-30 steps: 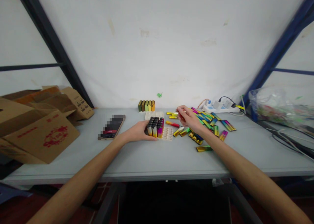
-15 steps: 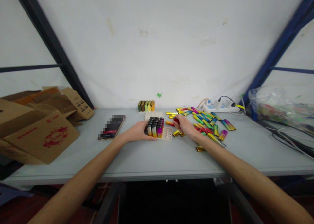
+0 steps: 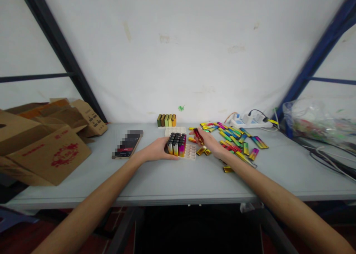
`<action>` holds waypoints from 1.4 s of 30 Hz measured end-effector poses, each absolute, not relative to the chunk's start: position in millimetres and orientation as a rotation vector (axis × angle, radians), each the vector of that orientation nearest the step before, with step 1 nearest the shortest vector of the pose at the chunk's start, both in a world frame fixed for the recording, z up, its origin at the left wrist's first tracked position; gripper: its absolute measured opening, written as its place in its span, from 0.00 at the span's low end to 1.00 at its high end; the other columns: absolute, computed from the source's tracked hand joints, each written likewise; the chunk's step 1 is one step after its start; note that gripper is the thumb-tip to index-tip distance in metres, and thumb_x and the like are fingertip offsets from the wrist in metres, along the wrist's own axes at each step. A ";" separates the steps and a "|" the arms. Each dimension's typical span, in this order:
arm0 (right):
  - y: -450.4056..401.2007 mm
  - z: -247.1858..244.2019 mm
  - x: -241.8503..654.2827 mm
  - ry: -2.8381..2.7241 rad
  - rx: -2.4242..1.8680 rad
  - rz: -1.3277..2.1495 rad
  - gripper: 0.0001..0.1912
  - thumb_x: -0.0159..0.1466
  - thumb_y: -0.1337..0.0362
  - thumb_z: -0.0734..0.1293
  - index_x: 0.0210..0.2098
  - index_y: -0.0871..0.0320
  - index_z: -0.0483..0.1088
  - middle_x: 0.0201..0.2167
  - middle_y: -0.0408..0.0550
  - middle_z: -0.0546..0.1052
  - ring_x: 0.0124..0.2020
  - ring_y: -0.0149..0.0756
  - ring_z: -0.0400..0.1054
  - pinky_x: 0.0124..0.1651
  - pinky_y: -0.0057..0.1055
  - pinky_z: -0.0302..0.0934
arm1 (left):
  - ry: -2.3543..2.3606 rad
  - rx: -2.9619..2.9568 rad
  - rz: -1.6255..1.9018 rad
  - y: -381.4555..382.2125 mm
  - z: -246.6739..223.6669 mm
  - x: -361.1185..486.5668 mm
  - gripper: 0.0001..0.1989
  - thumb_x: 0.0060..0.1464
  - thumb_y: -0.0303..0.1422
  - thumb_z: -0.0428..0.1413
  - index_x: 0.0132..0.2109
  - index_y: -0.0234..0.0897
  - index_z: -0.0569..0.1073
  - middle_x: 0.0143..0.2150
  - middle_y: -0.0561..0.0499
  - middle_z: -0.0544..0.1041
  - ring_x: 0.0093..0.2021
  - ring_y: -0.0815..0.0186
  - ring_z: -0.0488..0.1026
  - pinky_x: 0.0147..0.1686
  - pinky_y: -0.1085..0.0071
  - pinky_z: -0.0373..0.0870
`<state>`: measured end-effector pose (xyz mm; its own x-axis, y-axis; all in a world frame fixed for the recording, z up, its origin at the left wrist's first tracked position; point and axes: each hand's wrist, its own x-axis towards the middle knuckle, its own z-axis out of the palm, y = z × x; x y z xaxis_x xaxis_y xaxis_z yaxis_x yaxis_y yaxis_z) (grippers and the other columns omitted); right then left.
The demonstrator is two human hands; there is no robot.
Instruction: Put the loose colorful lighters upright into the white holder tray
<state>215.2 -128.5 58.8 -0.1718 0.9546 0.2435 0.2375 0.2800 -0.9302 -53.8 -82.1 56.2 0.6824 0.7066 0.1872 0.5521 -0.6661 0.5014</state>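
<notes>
My left hand (image 3: 157, 149) is wrapped round the left side of a block of upright lighters (image 3: 176, 145) with black tops. They stand in a white tray (image 3: 190, 152) whose right-hand cups show bare. My right hand (image 3: 208, 142) pinches a shiny red lighter sleeve (image 3: 198, 136), held tilted above the table just right of the tray. Under and beside that hand lie gold pieces (image 3: 201, 150). A scattered pile of shiny multicoloured sleeves (image 3: 232, 137) spreads to the right.
Behind the block are another white tray (image 3: 174, 130) and a group of green and yellow lighters (image 3: 166, 120). A phone (image 3: 128, 144) and cardboard boxes (image 3: 47, 150) lie left. A power strip (image 3: 250, 122), cables and a plastic bag (image 3: 308, 116) are at the right on the grey table (image 3: 178, 183).
The red sleeve in my right hand has turned and now shows more of its length. My left hand keeps its hold on the block. The view has shifted slightly.
</notes>
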 end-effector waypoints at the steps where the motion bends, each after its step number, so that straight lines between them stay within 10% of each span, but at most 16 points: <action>1: -127.4 58.3 216.1 -1.649 -1.099 0.916 0.31 0.68 0.34 0.55 0.33 0.56 0.67 0.25 0.42 0.65 0.26 0.33 0.59 0.30 0.31 0.58 | 0.977 2.498 0.511 -82.2 56.4 -53.7 0.43 0.42 0.56 0.68 0.60 0.36 0.73 0.59 0.42 0.78 0.58 0.46 0.75 0.60 0.55 0.70; 17: -118.3 37.8 217.4 -1.718 -1.044 0.724 0.18 0.67 0.48 0.68 0.44 0.55 0.65 0.34 0.48 0.81 0.37 0.41 0.78 0.40 0.35 0.71 | 0.988 2.472 0.501 -82.4 55.9 -52.0 0.44 0.41 0.56 0.69 0.61 0.37 0.73 0.61 0.43 0.78 0.59 0.46 0.75 0.61 0.56 0.70; 42: -104.2 43.3 257.1 -2.396 -1.390 0.026 0.12 0.71 0.58 0.67 0.42 0.60 0.77 0.41 0.56 0.80 0.42 0.43 0.74 0.47 0.35 0.65 | 1.027 2.486 0.494 -85.8 59.5 -51.3 0.43 0.40 0.57 0.68 0.58 0.35 0.73 0.58 0.42 0.79 0.55 0.46 0.77 0.57 0.56 0.73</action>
